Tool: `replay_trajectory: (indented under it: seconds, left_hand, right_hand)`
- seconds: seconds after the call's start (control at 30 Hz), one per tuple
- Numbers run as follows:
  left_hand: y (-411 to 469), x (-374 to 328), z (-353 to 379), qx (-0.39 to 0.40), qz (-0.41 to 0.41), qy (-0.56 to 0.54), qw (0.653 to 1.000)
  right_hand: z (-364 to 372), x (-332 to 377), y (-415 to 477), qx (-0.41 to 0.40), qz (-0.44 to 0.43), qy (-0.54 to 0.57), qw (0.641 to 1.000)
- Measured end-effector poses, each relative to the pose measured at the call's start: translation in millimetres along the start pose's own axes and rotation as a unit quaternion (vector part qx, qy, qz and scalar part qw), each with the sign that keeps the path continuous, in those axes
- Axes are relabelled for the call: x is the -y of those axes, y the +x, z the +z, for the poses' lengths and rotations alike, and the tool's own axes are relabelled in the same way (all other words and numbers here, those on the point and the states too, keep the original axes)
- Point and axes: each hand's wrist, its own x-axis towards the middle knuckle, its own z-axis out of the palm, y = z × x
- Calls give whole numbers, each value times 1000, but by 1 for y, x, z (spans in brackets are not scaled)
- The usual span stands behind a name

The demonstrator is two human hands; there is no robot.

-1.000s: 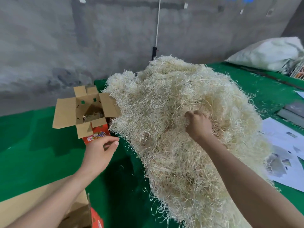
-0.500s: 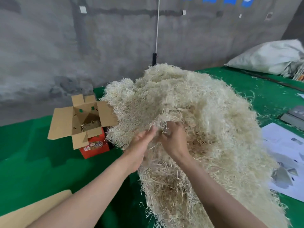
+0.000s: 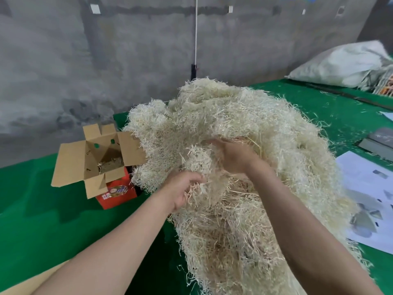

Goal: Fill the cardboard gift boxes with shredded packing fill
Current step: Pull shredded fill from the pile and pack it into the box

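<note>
The left hand curls its fingers round a tuft of the big pale heap of straw-like shredded packing fill. The right hand lies on the same tuft, fingers partly buried, so I cannot tell if they grip. The open brown cardboard gift box with a red printed side stands just beside the heap at 9 o'clock, almost empty. The strands tangle, so a pull may drag extra fill off or scatter it short of the box. A green-covered table carries all; a grey concrete wall stands at 12 o'clock.
</note>
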Motion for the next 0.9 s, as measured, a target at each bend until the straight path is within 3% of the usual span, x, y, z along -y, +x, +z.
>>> replay_trajectory:
  seconds: [0.07, 0.23, 0.3, 0.4, 0.47, 0.53, 0.6, 0.7, 0.83, 0.9]
  left_hand:
    - [0, -4, -5, -1, 21, -9, 1000]
    - [-15, -11, -39, 30, 26, -69, 997]
    - [-15, -8, -55, 15, 25, -96, 995]
    - [-11, -2, -72, -18, 26, -99, 995]
    - [-14, -2, -71, -5, 36, -107, 994]
    - [-15, -5, -69, 13, 35, -105, 994]
    - [-14, -8, -67, 9, 28, -96, 995]
    - [-16, -14, -68, -22, 39, -81, 996]
    - [-24, -19, -94, 50, 43, -120, 991]
    - [-23, -15, -112, -11, 40, -81, 996]
  right_hand:
    - [12, -15, 10, 1, 41, 6, 999]
    - [29, -52, 13, -114, 166, 137, 970]
    - [26, -61, 4, -155, 197, 117, 961]
    - [16, -58, -8, -135, 171, 51, 975]
    - [4, -42, -16, -93, 134, -35, 986]
    - [-8, -23, -22, -113, 76, -119, 983]
    - [-7, -2, -24, -85, -12, -126, 988]
    - [29, 25, -11, 23, -101, -95, 990]
    - [59, -8, 8, -47, -1, -31, 998]
    - [60, -26, 8, -53, 35, -23, 998]
